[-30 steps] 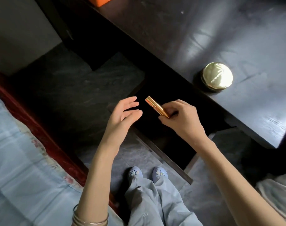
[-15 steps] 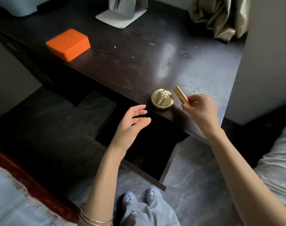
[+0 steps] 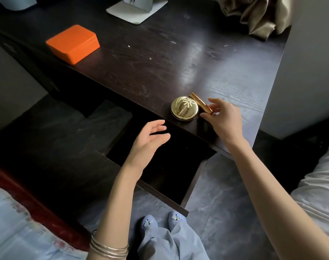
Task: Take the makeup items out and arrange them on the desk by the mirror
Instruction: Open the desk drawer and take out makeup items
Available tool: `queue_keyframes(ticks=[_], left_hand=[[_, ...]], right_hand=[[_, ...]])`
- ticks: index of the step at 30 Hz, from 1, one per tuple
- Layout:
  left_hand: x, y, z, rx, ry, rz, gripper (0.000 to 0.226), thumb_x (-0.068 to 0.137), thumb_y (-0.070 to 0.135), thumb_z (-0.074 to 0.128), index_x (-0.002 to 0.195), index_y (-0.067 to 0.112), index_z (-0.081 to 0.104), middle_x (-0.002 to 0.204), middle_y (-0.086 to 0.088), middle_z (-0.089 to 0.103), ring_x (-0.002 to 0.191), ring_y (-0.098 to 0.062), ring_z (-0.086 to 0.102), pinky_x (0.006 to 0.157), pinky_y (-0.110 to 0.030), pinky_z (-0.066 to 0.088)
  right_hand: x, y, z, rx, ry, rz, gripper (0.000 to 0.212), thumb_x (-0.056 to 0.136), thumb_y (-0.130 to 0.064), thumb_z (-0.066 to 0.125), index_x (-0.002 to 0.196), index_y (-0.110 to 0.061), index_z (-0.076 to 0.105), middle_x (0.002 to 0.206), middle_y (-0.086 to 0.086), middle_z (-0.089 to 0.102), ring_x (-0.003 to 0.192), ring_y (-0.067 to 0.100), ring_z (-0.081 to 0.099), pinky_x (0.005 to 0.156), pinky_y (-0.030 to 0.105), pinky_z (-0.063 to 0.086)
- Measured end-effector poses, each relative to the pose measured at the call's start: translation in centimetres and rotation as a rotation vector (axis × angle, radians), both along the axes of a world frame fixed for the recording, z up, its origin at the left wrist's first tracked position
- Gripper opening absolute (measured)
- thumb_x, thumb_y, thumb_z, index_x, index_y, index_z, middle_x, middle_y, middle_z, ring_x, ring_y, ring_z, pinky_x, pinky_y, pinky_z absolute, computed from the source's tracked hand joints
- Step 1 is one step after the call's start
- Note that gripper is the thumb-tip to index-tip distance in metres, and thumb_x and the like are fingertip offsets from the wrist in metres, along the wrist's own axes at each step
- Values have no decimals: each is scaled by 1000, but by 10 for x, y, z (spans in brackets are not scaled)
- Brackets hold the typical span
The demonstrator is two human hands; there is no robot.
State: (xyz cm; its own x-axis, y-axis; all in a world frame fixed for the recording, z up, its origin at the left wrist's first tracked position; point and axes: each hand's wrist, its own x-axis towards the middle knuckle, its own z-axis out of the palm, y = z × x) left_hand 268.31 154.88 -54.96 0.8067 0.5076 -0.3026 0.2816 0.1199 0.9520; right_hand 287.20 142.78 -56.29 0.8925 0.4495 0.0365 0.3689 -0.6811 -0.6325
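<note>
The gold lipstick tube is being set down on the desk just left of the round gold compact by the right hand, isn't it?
Not quite. The head view shows the right hand setting the gold lipstick tube on the desk just right of the round gold compact, not left of it.
</note>
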Motion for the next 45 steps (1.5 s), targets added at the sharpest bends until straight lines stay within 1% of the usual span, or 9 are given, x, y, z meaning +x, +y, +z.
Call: queue_keyframes(ticks=[8, 14, 18, 22, 25, 30, 35, 40, 45], left_hand=[[-22, 11, 5, 15, 20, 61, 37, 90, 17, 57, 125, 28, 52, 123, 10, 56, 113, -4, 55, 98, -30, 46], [-45, 14, 3, 15, 23, 74, 37, 90, 16, 57, 126, 25, 52, 122, 10, 57, 115, -4, 54, 97, -28, 46], [-63, 14, -9, 0, 30, 92, 35, 90, 15, 57, 123, 26, 54, 120, 10, 59, 115, -6, 55, 96, -30, 46], [-90, 11, -25, -35, 59, 86, 39, 79, 29, 60, 118, 32, 56, 119, 10, 61, 114, -8, 57, 93, -29, 46], [-112, 11, -35, -64, 89, 96, 38, 81, 26, 60, 118, 30, 56, 120, 7, 61, 116, -11, 56, 92, -28, 46], [-137, 15, -44, -78, 152, 75, 44, 75, 33, 58, 118, 32, 56, 120, 10, 61, 117, -9, 55, 98, -31, 44], [-143, 13, -49, -96, 162, 62, 39, 83, 28, 62, 121, 31, 55, 121, 12, 60, 115, -3, 55, 98, -30, 44], [-139, 5, -56, -109, 165, 50, 35, 90, 15, 56, 123, 27, 54, 122, 9, 59, 113, -2, 56, 97, -28, 46], [-134, 0, -58, -124, 174, 31, 36, 91, 14, 55, 124, 26, 53, 123, 8, 58, 112, -4, 57, 97, -26, 46]], right_hand=[[-18, -13, 9, 44, -90, 140, 52, 76, -22, 76, 124, -15, 58, 124, 5, 58, 117, 24, 50, 92, 22, 33], [-59, -28, 19, 245, -91, 136, 50, 75, -22, 77, 121, -13, 60, 121, 2, 59, 110, 9, 51, 98, 27, 44], [-105, -43, 17, 368, 43, 101, 43, 77, -21, 74, 118, -17, 61, 116, -4, 61, 111, 7, 57, 96, 22, 46], [-175, -51, -12, 458, 326, 18, 37, 76, -9, 75, 111, -19, 65, 109, -10, 67, 105, 2, 61, 89, 14, 47], [-225, -52, -47, 397, 526, 32, 39, 77, -10, 75, 108, -29, 63, 108, -11, 67, 104, -2, 61, 92, 16, 47], [-272, -41, -83, 260, 682, 65, 41, 78, -17, 75, 110, -36, 57, 116, -12, 64, 110, -9, 53, 96, 9, 40], [-276, -37, -90, 262, 678, 12, 52, 76, -16, 77, 122, -26, 54, 123, -16, 56, 118, -11, 45, 95, 1, 32], [-267, -39, -94, 239, 640, -20, 58, 72, -13, 80, 123, -21, 55, 122, -13, 57, 118, 1, 52, 102, 10, 36], [-268, -36, -93, 249, 662, -52, 65, 72, -14, 80, 130, -20, 51, 124, -13, 56, 117, -2, 51, 98, 5, 34]])
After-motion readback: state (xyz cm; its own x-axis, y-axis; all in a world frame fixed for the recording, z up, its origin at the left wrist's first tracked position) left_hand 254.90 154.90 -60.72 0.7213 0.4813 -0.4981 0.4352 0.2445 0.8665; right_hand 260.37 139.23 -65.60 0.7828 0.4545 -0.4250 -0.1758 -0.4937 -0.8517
